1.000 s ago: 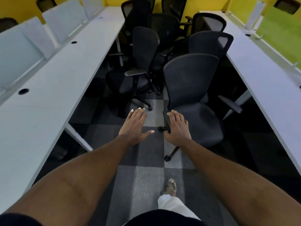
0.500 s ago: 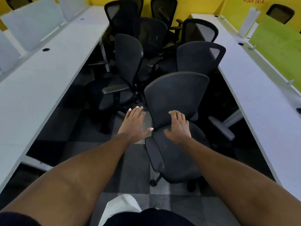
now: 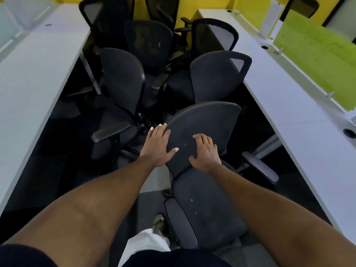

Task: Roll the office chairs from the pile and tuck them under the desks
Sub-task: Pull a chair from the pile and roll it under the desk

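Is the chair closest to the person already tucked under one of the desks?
No, the nearest chair stands out between the left desk and right desk, its seat clear of both.

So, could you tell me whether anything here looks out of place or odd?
Yes: the black mesh office chairs are jammed together in the aisle between the left long white desk and the right long white desk, turned different ways rather than tucked under them. Nothing looks spilled or broken.

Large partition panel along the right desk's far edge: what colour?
Lime green. The flat partition panel shows best in the head view.
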`<state>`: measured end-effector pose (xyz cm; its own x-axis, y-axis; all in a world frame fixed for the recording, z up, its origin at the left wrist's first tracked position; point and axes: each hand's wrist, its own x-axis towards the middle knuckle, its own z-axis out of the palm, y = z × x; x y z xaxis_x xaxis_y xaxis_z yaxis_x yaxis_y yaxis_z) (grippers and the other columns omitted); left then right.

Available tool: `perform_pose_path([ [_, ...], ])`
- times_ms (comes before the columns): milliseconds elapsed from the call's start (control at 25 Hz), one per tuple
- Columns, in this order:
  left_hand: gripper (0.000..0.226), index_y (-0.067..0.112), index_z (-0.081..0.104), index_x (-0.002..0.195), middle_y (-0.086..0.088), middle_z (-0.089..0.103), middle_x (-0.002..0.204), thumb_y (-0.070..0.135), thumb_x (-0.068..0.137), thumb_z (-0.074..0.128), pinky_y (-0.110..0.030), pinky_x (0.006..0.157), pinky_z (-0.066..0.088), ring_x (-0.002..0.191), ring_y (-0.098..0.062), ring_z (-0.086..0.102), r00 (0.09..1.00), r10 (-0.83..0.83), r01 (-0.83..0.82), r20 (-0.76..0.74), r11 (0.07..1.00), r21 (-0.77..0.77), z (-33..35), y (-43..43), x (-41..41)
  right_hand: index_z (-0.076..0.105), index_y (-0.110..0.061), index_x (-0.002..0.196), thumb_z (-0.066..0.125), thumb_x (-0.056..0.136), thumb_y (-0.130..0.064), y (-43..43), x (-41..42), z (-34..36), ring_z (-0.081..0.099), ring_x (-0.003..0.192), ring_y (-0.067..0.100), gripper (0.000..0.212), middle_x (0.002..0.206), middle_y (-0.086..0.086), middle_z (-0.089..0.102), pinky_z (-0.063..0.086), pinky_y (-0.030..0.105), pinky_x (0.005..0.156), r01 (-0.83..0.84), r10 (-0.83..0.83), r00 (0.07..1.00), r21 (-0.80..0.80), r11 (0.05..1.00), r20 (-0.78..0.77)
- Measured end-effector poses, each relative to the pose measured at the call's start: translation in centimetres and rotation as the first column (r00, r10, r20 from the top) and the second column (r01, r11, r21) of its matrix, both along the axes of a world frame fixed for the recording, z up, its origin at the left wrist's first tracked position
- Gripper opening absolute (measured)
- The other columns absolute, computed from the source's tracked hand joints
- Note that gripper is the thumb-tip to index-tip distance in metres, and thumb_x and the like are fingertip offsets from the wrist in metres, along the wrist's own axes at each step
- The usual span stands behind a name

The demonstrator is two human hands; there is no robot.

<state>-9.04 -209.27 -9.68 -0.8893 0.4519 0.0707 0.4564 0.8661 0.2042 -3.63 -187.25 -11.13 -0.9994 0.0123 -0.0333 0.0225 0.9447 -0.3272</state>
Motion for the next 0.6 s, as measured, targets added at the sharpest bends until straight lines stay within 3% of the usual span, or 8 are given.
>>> perform_pose_path([
  [160,0.076,0.008,0.035,0.159,-0.012,0.029,0.169,0.052,0.101,0.058,-0.046,0.13,0.017,0.157,-0.027,0.025,0.997,0.009,-0.013,0.076,0.999,0.052,-0.2,1.2,-7.0,0.033,-0.021,0.151,0.069,0.08,-0.039,-0.5,-4.8,-0.4,0.032,0.141,0.023,0.081,0.152,-0.002,0.037,0.043,0.048,0.105,0.089,-0.089,0.996,-0.034,0.995,0.005],
  [280,0.059,0.006,0.043,0.153,-0.013,0.047,0.157,0.042,0.107,0.051,-0.046,0.116,0.039,0.143,-0.033,0.047,0.984,0.018,-0.036,0.179,0.994,0.099,0.2,2.5,-10.0,0.032,-0.02,0.152,0.071,0.082,-0.038,-1.1,-6.4,-1.0,0.032,0.141,0.023,0.083,0.152,-0.002,0.037,0.042,0.046,0.107,0.111,-0.11,0.993,-0.035,0.993,0.039],
  [440,0.035,0.007,0.062,0.124,-0.02,0.067,0.122,0.035,0.11,0.046,-0.048,0.09,0.05,0.113,-0.043,0.062,0.949,0.101,-0.147,0.299,0.98,0.136,-0.6,3.3,-12.3,0.033,-0.019,0.153,0.075,0.081,-0.037,-1.5,-7.8,-1.7,0.033,0.141,0.023,0.085,0.152,-0.002,0.037,0.042,0.046,0.107,0.129,-0.126,0.989,-0.027,0.991,0.073],
  [520,0.027,0.01,0.061,0.1,-0.021,0.068,0.109,0.033,0.109,0.05,-0.047,0.084,0.051,0.105,-0.045,0.063,0.929,0.131,-0.202,0.347,0.964,0.176,-1.1,3.1,-12.8,0.034,-0.019,0.152,0.074,0.081,-0.036,-1.6,-7.9,-1.8,0.033,0.141,0.024,0.083,0.151,-0.001,0.038,0.042,0.046,0.105,0.15,-0.147,0.986,-0.036,0.988,0.076],
  [600,0.026,0.01,0.059,0.095,-0.023,0.067,0.107,0.032,0.107,0.053,-0.046,0.085,0.051,0.104,-0.046,0.063,0.91,0.14,-0.222,0.391,0.959,0.174,-1.2,3.0,-13.0,0.034,-0.019,0.151,0.073,0.081,-0.035,-2.0,-7.6,-1.9,0.034,0.141,0.024,0.082,0.15,-0.001,0.039,0.043,0.047,0.105,0.152,-0.148,0.986,-0.047,0.987,0.072],
])
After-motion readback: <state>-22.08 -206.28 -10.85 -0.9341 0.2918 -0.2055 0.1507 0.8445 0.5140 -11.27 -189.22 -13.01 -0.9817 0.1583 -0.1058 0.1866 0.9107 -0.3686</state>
